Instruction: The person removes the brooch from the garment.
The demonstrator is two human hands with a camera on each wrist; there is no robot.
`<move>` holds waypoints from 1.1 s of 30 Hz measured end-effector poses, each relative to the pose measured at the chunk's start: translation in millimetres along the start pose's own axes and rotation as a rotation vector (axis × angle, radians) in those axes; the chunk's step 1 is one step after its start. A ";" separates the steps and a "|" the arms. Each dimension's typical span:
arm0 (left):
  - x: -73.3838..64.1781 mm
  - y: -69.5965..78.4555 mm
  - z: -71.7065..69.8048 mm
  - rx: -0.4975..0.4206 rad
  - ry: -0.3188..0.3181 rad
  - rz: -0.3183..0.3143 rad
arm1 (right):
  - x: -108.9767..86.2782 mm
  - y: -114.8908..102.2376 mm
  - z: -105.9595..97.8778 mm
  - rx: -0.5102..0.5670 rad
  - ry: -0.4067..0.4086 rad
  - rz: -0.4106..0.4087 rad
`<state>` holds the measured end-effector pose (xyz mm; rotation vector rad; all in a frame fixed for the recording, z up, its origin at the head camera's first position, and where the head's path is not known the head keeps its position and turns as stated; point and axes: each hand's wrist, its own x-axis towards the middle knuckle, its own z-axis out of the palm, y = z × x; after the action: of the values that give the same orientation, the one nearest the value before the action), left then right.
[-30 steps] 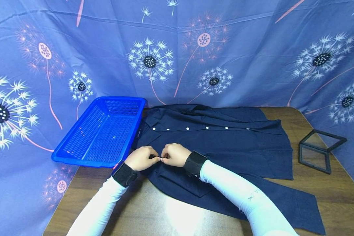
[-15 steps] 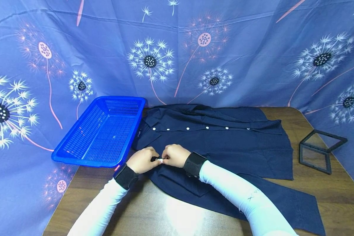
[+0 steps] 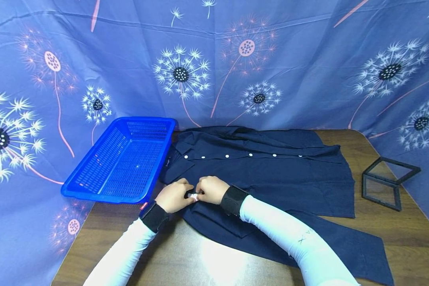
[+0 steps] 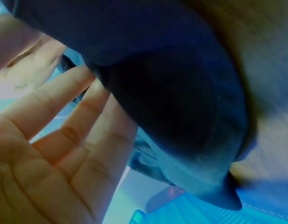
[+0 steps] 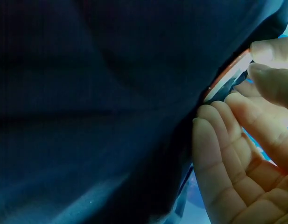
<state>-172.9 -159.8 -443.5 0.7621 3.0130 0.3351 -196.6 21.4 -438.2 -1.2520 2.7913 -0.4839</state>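
A navy button-up shirt [image 3: 289, 174] lies spread on the table, a row of white buttons [image 3: 227, 156] along its front. Over its near left part, my left hand [image 3: 172, 196] and right hand [image 3: 213, 190] meet fingertip to fingertip. Between them they pinch a small flat white piece with a reddish edge [image 5: 230, 77]; its kind is unclear. Dark cloth [image 5: 97, 93] hangs right beside the fingers in the right wrist view. In the left wrist view, the fingers [image 4: 45, 102] reach up to the edge of the dark cloth.
A blue perforated plastic basket [image 3: 103, 196] stands left of the shirt, close to my left wrist. On the right is a hinged black frame [image 3: 381, 193] with clear panels. Patterned blue fabric [image 3: 307, 59] hangs behind the wooden table [image 3: 146, 254].
My left hand has shifted slightly right and down. More of the white piece shows between the fingertips. Shirt, basket and black frame look the same.
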 end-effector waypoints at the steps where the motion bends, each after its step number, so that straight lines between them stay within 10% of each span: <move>1: 0.3 -0.1 1.0 0.005 0.003 0.001 | 0.1 -0.1 0.2 -0.002 -0.003 0.001; 33: 0.4 1.2 2.0 0.021 0.069 0.045 | -2.6 -1.8 12.5 -0.250 0.064 -0.211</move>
<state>-172.5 -158.1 -445.2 0.8378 3.0719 0.3375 -191.5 18.9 -449.8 -1.6188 2.8560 -0.1887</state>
